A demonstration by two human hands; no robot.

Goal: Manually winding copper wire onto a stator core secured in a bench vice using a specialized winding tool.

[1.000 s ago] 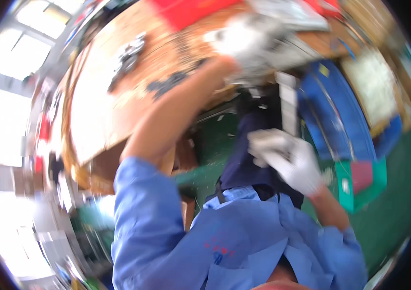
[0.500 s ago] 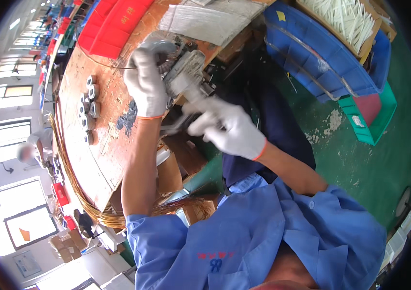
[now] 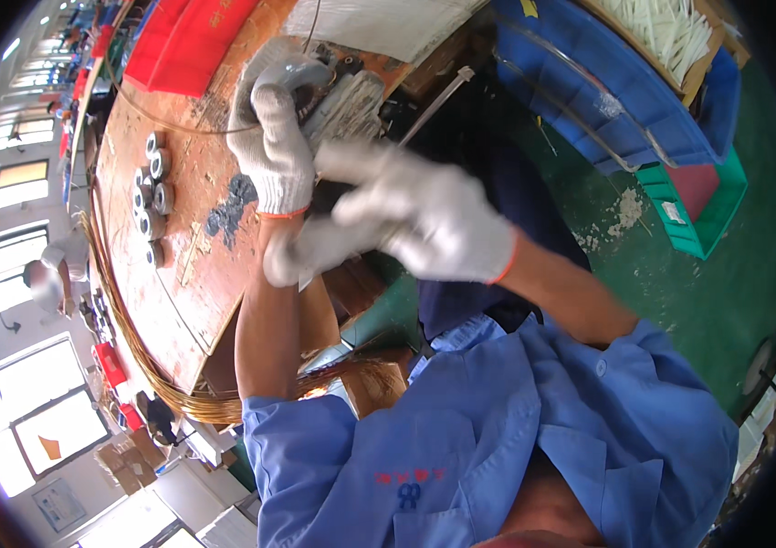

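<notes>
My left hand (image 3: 271,137), in a white knitted glove, is closed round a grey, rounded ring-like part (image 3: 301,71) at the table edge; the fingers hide much of it. A thin brown wire (image 3: 146,117) loops leftward from this hand, and another length rises above it. Beside the part is a worn, pale grey block-shaped fixture (image 3: 347,110). My right hand (image 3: 424,219), gloved too, is off the table edge and smeared by motion; whether it holds anything cannot be made out. A slim pale strip with a small block end (image 3: 438,105) slants up beyond it.
Several grey rings (image 3: 152,196) stand on the worn wooden table (image 3: 196,283). A red bin (image 3: 183,50) is at the back. A bundle of copper-coloured wire (image 3: 137,352) bends round the table's left edge. Blue bin (image 3: 607,100), green bin (image 3: 703,219) and a carton of white strips (image 3: 671,36) are right.
My right hand has swung slightly closer, its fingers now blurred across the left forearm. The wire from my left hand has swept into a wider loop. The view has shifted slightly.
</notes>
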